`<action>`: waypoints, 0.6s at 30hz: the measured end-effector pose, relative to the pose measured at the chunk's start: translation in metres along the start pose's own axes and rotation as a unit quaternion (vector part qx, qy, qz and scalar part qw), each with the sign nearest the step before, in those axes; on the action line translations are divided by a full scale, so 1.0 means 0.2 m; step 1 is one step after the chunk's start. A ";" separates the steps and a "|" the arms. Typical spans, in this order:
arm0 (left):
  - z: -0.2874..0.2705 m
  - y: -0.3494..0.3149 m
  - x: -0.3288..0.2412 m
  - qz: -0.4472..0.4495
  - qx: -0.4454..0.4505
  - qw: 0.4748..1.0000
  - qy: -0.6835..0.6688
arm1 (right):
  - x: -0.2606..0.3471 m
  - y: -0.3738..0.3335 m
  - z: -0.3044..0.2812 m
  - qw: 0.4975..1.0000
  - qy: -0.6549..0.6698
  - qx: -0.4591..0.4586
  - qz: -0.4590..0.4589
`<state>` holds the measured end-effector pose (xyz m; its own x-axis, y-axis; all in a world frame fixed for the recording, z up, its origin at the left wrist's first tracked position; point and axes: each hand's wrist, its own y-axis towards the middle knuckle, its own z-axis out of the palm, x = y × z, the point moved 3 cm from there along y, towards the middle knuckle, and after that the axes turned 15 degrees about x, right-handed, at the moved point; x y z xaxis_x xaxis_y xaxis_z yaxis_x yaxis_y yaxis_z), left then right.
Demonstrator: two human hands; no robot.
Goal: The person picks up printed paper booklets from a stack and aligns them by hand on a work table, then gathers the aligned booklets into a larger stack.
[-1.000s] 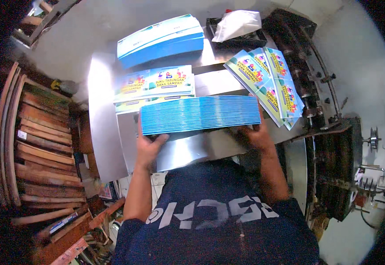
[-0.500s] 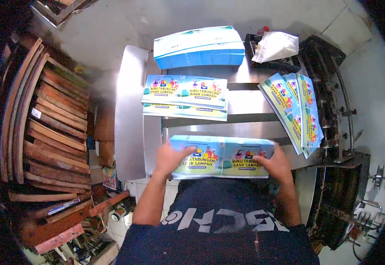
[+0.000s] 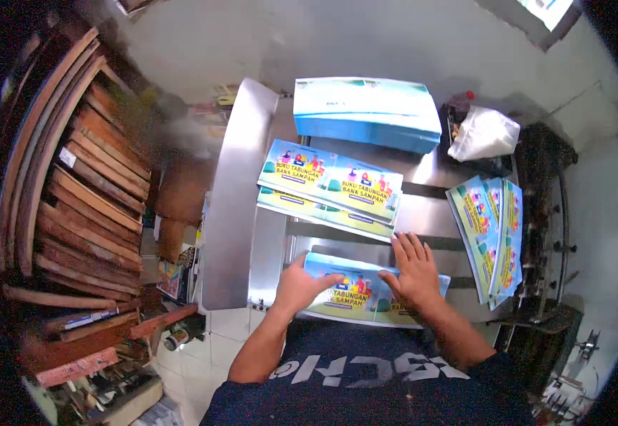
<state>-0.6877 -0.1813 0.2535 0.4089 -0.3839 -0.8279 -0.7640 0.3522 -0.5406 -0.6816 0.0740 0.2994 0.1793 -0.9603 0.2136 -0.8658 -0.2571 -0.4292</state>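
Close to my body, a strip-shaped stack of printed covers (image 3: 356, 305), blue and yellow with cartoon figures, lies at the near edge of a steel table. My left hand (image 3: 302, 290) grips its left end, thumb on top and the other fingers at the edge, partly hidden. Over the stack's right part rests my right hand (image 3: 417, 275), open, fingers stretched away from me and fingertips close to a second pile of the same covers (image 3: 334, 176). That pile lies slightly askew beyond my hands. More covers (image 3: 490, 238) are fanned out at the right.
A tall stack of blue-edged sheets (image 3: 366, 113) stands at the table's far side. Beside it, a white plastic bag (image 3: 485, 133) sits on a dark tray. The steel table (image 3: 433, 216) has dark slots. Dark machinery (image 3: 547, 213) borders the right; wooden boards (image 3: 96, 192) fill a left rack.
My right hand has let go of the stack's right end and now lies spread across it, fingers reaching farther away. My left hand keeps its hold. The whole view has shifted and tilted.
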 end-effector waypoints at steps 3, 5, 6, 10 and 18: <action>-0.01 -0.05 -0.13 0.028 -0.023 0.999 0.036 | -0.15 0.16 -0.03 0.985 0.173 0.016 -0.007; -0.02 -0.05 -0.08 0.033 -0.011 0.999 0.017 | -0.15 0.39 -0.24 0.987 0.115 -0.096 -0.058; -0.03 -0.06 -0.10 0.027 -0.014 0.999 0.041 | -0.12 0.49 -0.38 0.986 0.083 -0.131 -0.056; -0.08 -0.15 -0.17 -0.008 -0.026 0.991 0.128 | -0.04 0.79 -0.35 0.998 -0.065 -0.008 -0.025; -0.26 -0.22 -0.25 0.073 -0.194 0.949 0.238 | 0.03 0.67 -0.29 0.997 0.014 -0.014 -0.077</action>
<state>-0.7010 -0.2216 0.3260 0.0838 -0.7307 -0.6776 -0.9592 0.1250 -0.2535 -0.8233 0.0399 0.2951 0.2983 -0.9060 0.3002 -0.8417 -0.3980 -0.3649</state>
